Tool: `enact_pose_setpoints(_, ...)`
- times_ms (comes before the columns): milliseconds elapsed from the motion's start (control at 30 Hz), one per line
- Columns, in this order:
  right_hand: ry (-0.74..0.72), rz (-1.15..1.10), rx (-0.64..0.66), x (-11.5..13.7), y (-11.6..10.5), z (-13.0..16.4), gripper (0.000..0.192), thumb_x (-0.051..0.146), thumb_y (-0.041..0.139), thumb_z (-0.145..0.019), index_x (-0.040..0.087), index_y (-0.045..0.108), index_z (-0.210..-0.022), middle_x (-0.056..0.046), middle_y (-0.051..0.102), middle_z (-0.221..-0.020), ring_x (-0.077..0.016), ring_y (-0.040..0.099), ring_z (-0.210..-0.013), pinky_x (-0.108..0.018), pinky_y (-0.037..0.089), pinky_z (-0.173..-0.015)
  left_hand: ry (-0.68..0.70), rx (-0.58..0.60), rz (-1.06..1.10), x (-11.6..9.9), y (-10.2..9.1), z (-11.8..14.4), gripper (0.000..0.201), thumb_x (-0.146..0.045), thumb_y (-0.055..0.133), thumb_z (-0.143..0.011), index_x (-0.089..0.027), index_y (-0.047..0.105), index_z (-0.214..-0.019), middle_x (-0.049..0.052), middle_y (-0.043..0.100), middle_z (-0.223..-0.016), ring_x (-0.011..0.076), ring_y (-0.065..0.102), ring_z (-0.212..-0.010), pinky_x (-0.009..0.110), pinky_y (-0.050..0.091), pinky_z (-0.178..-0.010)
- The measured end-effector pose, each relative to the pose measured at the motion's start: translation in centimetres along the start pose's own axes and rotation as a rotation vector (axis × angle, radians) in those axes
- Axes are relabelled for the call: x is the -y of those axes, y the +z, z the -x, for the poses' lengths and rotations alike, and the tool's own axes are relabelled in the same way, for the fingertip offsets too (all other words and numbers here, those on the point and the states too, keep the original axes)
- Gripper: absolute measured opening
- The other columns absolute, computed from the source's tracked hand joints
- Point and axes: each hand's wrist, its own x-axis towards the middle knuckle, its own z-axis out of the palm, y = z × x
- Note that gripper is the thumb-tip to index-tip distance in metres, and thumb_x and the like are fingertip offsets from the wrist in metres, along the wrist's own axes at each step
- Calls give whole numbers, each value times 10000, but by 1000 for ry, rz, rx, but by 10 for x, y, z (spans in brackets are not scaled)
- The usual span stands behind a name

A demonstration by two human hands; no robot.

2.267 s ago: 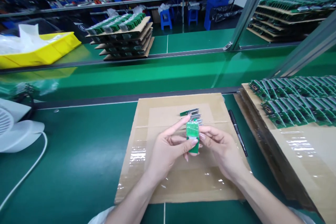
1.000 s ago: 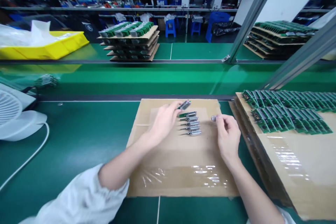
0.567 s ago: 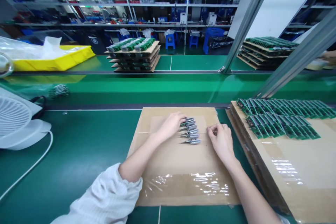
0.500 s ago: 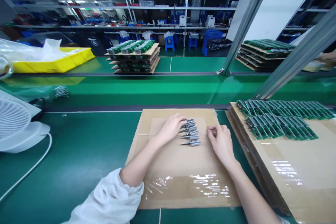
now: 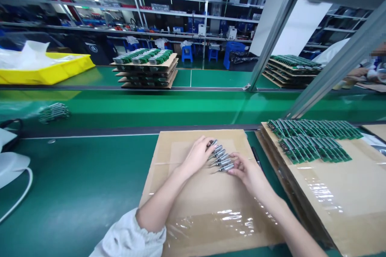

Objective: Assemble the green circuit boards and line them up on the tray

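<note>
A short row of small circuit boards with silver metal parts (image 5: 222,157) stands on a taped cardboard sheet (image 5: 205,209) in front of me. My left hand (image 5: 199,154) has its thumb and fingers closed about the far end of the row. At the near right end, my right hand (image 5: 245,170) grips the row with curled fingers, its thumb at the nearest board. The boards lean close together in a slanted line between both hands. My fingertips partly hide the end boards.
On the right, stacked cardboard (image 5: 319,204) bears rows of green circuit boards (image 5: 313,130). A dark pen-like object (image 5: 256,156) lies beside my sheet. Behind the green belt (image 5: 150,106) stand a layered board stack (image 5: 146,68) and a yellow bin (image 5: 45,73). A co-worker's hands show at far right.
My right hand has moved left onto the near end of the row. The row has turned to a slant, its near end further right. The camera view has tilted and shifted slightly.
</note>
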Motion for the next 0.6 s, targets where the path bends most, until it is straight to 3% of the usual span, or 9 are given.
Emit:
enact_pose_setpoints(167,-56,141,29,-13,-23,-20,342,87,469,-720,179,621,-1013,3,627,-685,-172,615,-659,-271,458,-664,-131,66,115,2,-6,2,151,-312,573,-803,-173,582,-859,45,615,-856,205,605,-785,343,475,-728)
enact_pose_setpoints(267,-13,190,-47,-14,-19,-19,366,103,383,-790,157,585,-1089,-36,651,-721,-197,624,-656,-302,454,-661,-225,149,230,7,-7,3,159,-326,564,-811,-183,497,-801,-11,583,-624,173,597,-572,302,478,-566)
enact_pose_setpoints(367,60,274,-136,-2,-11,-11,340,203,322,-889,181,562,-1130,-66,679,-777,-229,645,-688,-327,442,-656,-296,206,355,10,-8,1,94,-247,468,-873,-200,410,-817,-53,544,-532,138,570,-459,272,475,-503)
enact_pose_setpoints(467,125,448,-191,22,-4,-3,369,409,412,-905,191,535,-1176,-102,687,-906,-283,655,-821,-338,439,-652,-352,236,464,13,-10,-2,96,-133,383,-891,-209,351,-841,-49,566,-553,129,588,-463,271,493,-504)
enact_pose_setpoints(600,110,610,-127,50,9,-3,693,608,583,-750,108,503,-1223,-199,628,-1016,-356,610,-954,-369,456,-675,-379,292,565,14,-19,-1,114,-107,400,-883,-200,345,-847,-26,611,-588,121,615,-502,274,509,-549)
